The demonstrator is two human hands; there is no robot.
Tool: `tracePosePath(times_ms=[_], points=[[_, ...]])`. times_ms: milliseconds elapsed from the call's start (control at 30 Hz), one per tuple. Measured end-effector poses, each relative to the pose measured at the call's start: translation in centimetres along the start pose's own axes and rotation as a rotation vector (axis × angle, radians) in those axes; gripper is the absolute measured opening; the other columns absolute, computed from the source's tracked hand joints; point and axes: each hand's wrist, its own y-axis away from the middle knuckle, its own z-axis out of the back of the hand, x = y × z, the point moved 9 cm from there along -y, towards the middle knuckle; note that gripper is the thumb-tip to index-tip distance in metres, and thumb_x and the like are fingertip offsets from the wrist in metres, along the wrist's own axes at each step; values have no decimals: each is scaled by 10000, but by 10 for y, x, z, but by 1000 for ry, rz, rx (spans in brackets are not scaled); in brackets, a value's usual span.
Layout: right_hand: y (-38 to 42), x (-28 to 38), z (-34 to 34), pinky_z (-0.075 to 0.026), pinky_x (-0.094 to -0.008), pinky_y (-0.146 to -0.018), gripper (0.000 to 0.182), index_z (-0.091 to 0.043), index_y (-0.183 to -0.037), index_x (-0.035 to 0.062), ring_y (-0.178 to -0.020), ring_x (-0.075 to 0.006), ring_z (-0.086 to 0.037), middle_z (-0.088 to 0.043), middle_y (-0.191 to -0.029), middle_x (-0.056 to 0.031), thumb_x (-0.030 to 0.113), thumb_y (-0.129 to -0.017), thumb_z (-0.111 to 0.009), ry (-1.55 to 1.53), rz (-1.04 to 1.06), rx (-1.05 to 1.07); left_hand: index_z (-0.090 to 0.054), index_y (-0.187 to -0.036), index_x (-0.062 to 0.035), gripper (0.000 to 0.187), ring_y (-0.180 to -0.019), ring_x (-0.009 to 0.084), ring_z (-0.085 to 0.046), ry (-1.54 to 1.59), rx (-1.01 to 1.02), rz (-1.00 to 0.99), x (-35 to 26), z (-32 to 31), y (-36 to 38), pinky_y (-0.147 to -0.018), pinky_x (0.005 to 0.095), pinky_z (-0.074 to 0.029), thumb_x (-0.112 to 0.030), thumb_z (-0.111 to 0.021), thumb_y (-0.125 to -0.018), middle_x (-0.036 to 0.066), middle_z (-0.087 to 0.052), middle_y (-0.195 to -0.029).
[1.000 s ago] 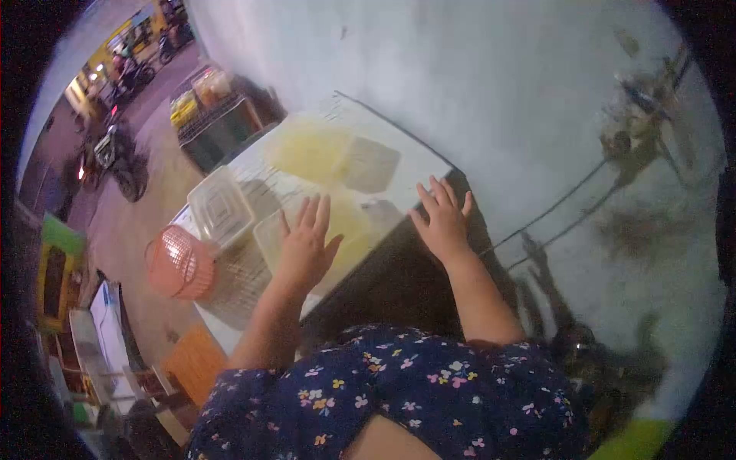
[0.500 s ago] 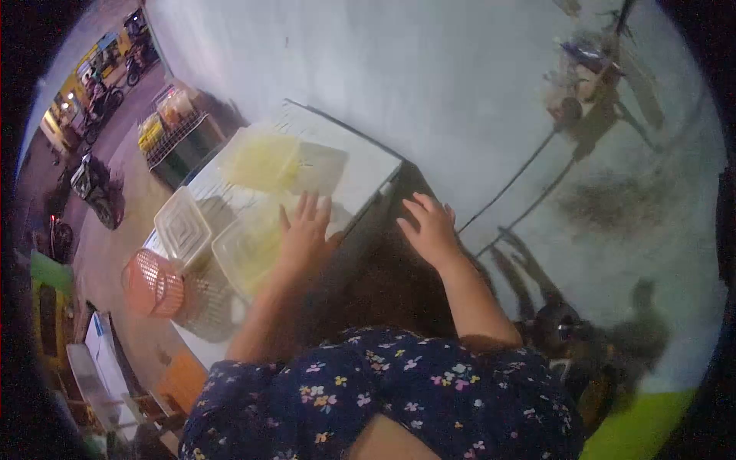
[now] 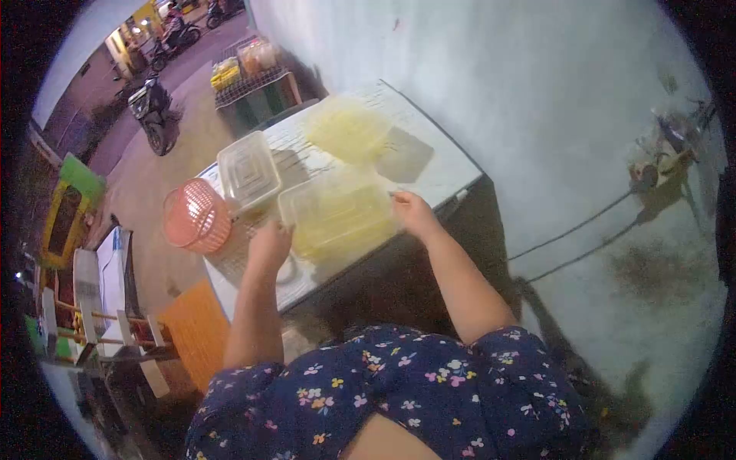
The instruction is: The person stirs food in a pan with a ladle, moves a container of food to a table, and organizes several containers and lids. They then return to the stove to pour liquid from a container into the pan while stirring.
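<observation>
Over table [image 3: 452, 170] | left hand [image 3: 270, 244], right hand [image 3: 415, 214] | curled, gripping container [image 3: 337, 216]

The street [image 3: 198, 63] and motorcycle [image 3: 151, 107] suggest a roadside stall.

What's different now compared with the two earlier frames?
The left hand and right hand, spread open before, have come to opposite ends of the near yellow container, fingers curled, and seem to grip its edges. The camera view has shifted. The pink basket, clear plastic item and far yellow container stay put.
</observation>
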Motion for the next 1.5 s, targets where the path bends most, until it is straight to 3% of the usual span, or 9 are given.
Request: tracePosePath(times_ms=[133, 200, 300, 400, 633, 900, 1133, 1267, 1500], points=[[8, 25, -5, -498, -341, -750, 310, -623, -1055, 5, -830, -234, -653, -673, -885, -126, 221, -833, -639, 85, 98, -97, -606, -965, 31, 376, -785, 325, -650, 273, 95, 79, 10, -8, 8, -751, 424, -480, -333, -565, -881, 198, -656, -784], [4, 24, -4, -499, -350, -741, 283, -630, -1009, -2, -822, -242, -651, -671, -899, -136, 203, -814, -648, 143, 93, -115, -610, -964, 27, 335, -782, 344, -643, 343, 75, 61, 9, -6, 12, -732, 423, -481, -294, -578, -875, 201, -658, -795], [5, 31, 5, -499, -359, -724, 230, -639, -929, -3, -789, -265, -635, -647, -868, -139, 163, -771, -658, 219, 124, -179, -587, -930, 50, 321, -696, 279, -642, 205, -92, -105, 3, 5, 11, -649, 391, -483, -268, -581, -886, 188, -644, -752], [1, 31, 9, -497, -346, -716, 186, -642, -903, 1, -757, -260, -615, -612, -811, -128, 119, -760, -650, 240, 171, -231, -599, -931, 34, 320, -800, 365, -617, 203, -52, -104, -1, 5, 10, -702, 425, -470, -280, -580, -873, 229, -631, -822], [6, 79, 26, -492, -332, -723, 186, -634, -917, -3, -768, -215, -607, -618, -808, -106, 115, -776, -656, 133, 352, -324, -576, -902, 28, 253, -767, 408, -584, 369, -211, -181, -23, 46, 11, -672, 431, -452, -223, -573, -876, 238, -599, -795], [10, 86, 27, -486, -322, -718, 203, -631, -913, -21, -765, -204, -606, -613, -821, -114, 130, -779, -655, 76, 309, -312, -596, -842, 12, 237, -764, 406, -582, 333, -229, -192, -29, 63, 17, -677, 431, -449, -221, -566, -863, 232, -602, -778], [10, 44, 6, -489, -396, -748, 174, -654, -890, 74, -831, -325, -609, -622, -889, -151, 190, -763, -631, 432, 71, -114, -645, -871, 11, 353, -877, 407, -599, 15, 59, -45, 4, 18, 7, -775, 472, -457, -323, -533, -862, 234, -637, -869], [12, 39, 5, -489, -394, -762, 261, -640, -962, 44, -863, -311, -608, -622, -956, -143, 183, -742, -654, 398, 117, -131, -650, -912, 21, 386, -902, 413, -597, 8, 59, -1, 7, 15, 8, -792, 470, -453, -343, -528, -879, 255, -631, -932], [3, 21, 1, -492, -360, -749, 318, -642, -1010, 6, -833, -277, -624, -643, -908, -143, 185, -747, -644, 386, 99, -120, -645, -901, 38, 388, -854, 421, -606, 83, 88, -55, 2, 0, 6, -764, 463, -462, -332, -533, -875, 261, -629, -863]])
